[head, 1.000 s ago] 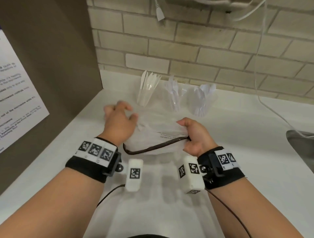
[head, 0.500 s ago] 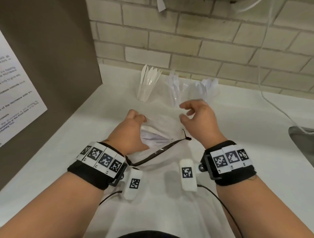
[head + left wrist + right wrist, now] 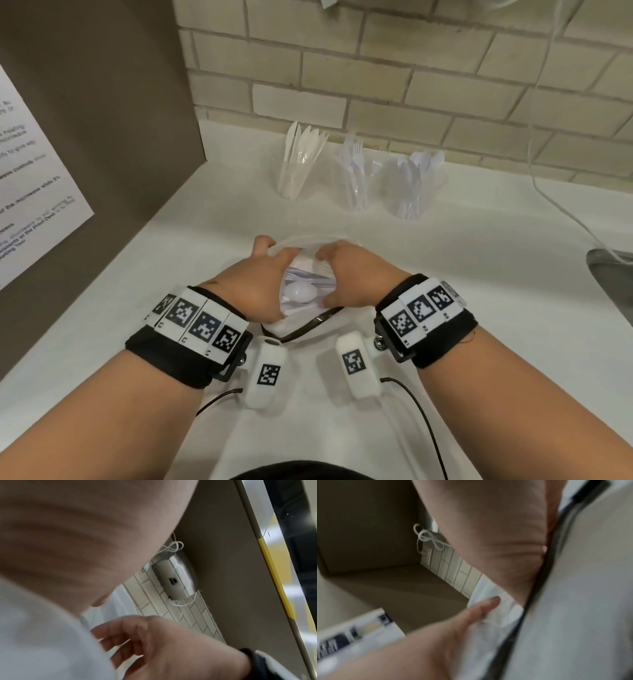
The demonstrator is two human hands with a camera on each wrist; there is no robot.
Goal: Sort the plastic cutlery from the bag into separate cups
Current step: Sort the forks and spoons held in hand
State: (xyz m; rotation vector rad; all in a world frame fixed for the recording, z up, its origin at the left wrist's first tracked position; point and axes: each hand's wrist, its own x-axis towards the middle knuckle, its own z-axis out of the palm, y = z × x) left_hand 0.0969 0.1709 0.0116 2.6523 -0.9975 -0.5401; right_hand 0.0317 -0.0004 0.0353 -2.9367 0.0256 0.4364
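A clear plastic bag (image 3: 310, 244) with a dark zip strip (image 3: 308, 323) lies on the white counter (image 3: 479, 274), close in front of me. White cutlery shows through the film, with a spoon (image 3: 301, 293) uppermost. My left hand (image 3: 253, 282) holds the bag's left side, thumb on top of the film and a finger beyond its edge. My right hand (image 3: 356, 274) rests against the right side, its fingers (image 3: 109, 631) loosely spread. At the back stand three clear cups: knives (image 3: 297, 171), forks (image 3: 356, 181) and spoons (image 3: 412, 188).
A brown panel (image 3: 102, 137) with a printed sheet (image 3: 30, 192) walls off the left. The brick wall (image 3: 411, 85) runs just behind the cups. A white cable (image 3: 561, 205) drops to a metal sink edge (image 3: 613, 274) at the right.
My right hand let go of the zip strip, lifted, then came down on the bag's right side. My left hand moved in onto the bag's left side.
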